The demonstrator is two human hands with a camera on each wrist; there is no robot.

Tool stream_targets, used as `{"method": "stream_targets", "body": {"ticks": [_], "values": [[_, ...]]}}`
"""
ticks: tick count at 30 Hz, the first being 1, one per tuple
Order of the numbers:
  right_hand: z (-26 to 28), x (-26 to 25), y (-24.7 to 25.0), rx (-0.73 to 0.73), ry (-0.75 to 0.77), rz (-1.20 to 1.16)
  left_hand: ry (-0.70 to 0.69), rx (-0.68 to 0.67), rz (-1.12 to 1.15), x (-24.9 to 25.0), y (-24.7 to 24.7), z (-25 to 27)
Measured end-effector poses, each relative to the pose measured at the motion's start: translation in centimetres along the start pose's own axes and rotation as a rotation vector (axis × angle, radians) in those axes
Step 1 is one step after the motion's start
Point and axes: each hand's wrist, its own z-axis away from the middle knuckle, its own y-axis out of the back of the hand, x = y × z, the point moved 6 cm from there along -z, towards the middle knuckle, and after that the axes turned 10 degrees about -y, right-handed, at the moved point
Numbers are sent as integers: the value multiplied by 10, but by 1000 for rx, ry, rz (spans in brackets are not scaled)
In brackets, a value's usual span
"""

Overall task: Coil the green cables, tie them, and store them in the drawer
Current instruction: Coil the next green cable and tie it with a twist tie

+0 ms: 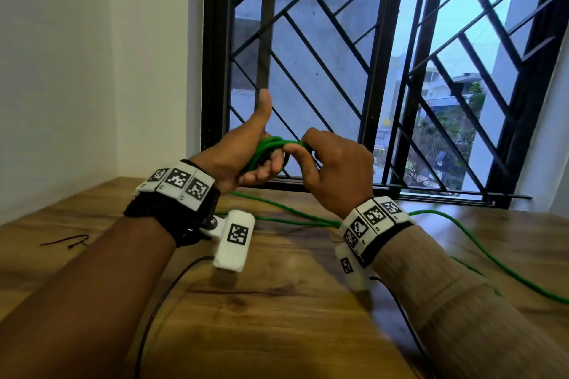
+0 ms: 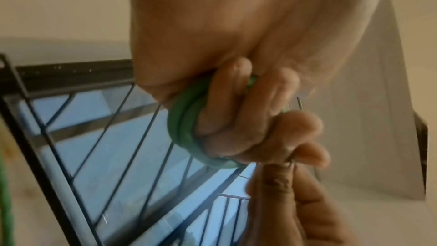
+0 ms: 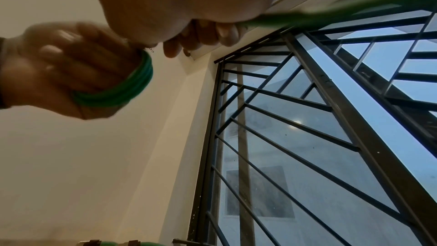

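Observation:
My left hand [image 1: 246, 160] is raised above the wooden table [image 1: 277, 301], thumb pointing up, its fingers curled round a small coil of green cable [image 1: 271, 146]. The left wrist view shows the coil [image 2: 184, 128] wrapped round those fingers [image 2: 236, 111]. My right hand [image 1: 320, 163] meets it from the right and pinches the cable at the top of the coil. In the right wrist view the coil [image 3: 127, 89] sits in the left hand [image 3: 59, 70], and a blurred green strand [image 3: 331, 14] runs out of the right hand. The loose cable [image 1: 480, 246] trails over the table to the right.
A thin dark tie wire [image 1: 70, 241] lies on the table at the left. Black wrist-camera leads [image 1: 160, 301] run back toward me. A barred window [image 1: 369, 71] stands just behind the hands; a white wall [image 1: 77, 71] closes the left side. No drawer is in view.

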Motion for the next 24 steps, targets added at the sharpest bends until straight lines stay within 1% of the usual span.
{"method": "stream_targets", "body": {"ticks": [3, 5, 7, 10, 13, 16, 18, 20, 22, 24], "values": [[0, -1, 0, 5, -25, -3, -61, -75, 291, 6, -8, -1], [0, -1, -2, -7, -43, -34, -63, -150, 456, 8, -13, 0], [0, 0, -4, -25, -50, -99, -51, -203, 567, 12, -17, 2], [0, 5, -9, -65, -80, -179, -82, -217, 686, 19, -16, 4], [2, 18, -23, -162, -145, -170, -164, -140, 841, 23, -7, 1], [5, 26, -37, -296, -163, -102, -257, 20, 987, 23, 9, -3], [9, 21, -44, -405, -137, -49, -297, 130, 1034, 20, 18, -4], [13, 13, -49, -485, -97, -25, -312, 205, 1067, 19, 21, -3], [15, 5, -50, -526, -53, -4, -323, 247, 1120, 19, 22, -5], [15, -1, -48, -514, -6, 27, -338, 324, 1111, 15, 29, -8]]}}
